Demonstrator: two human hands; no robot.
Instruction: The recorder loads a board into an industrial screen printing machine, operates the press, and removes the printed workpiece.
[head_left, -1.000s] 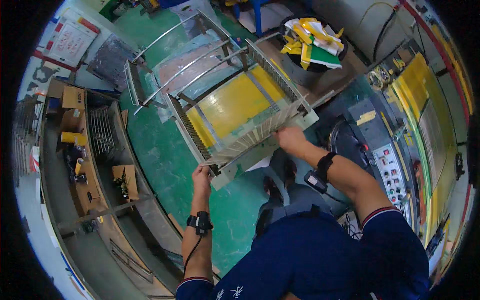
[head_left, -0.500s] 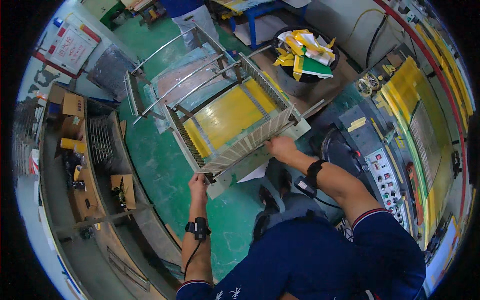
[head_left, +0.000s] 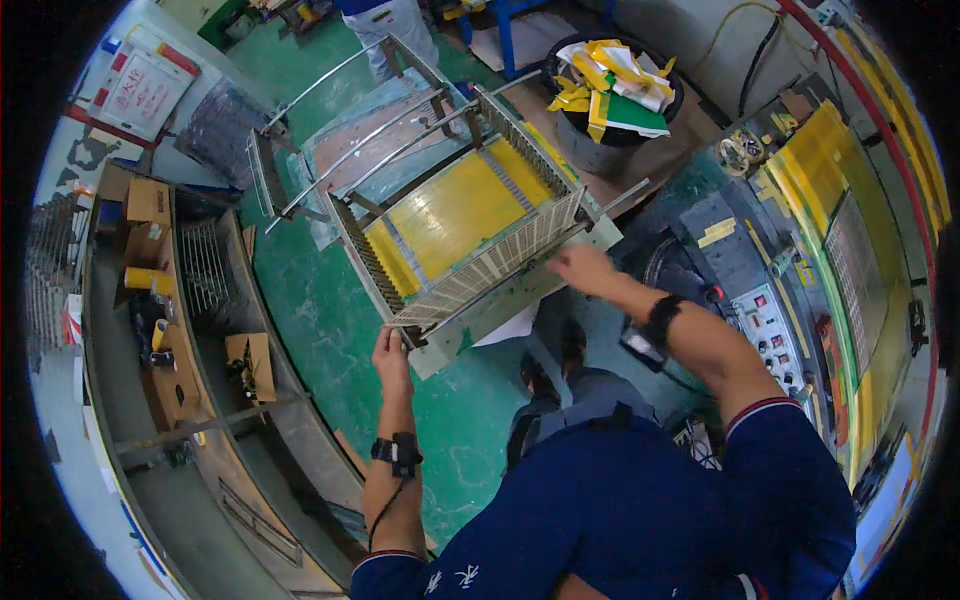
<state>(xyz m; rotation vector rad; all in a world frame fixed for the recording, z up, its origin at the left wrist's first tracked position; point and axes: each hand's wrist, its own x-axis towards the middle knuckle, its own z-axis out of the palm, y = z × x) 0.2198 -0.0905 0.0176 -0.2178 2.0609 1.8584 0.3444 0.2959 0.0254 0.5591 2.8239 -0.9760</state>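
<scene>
A metal slotted rack with toothed side walls stands in front of me, holding yellow sheet-like panels crossed by two grey strips. It rests on a pale grey board whose near edge sticks out toward me. At the rack's near left corner, my left hand is closed with its fingertips on the frame. My right hand is closed, fingers curled, beside the lower bar of the rack's near side, toward the right. Whatever its fingers hold, if anything, is hidden.
Behind the rack is a metal rail frame. A black bin of yellow and white scraps stands back right. On the right is a machine with a control panel; on the left, shelving with cardboard boxes. Another person's legs show at the back.
My right hand has shifted right along the rack's near side. My left hand stays at the near left corner. The whole view has shifted slightly.
</scene>
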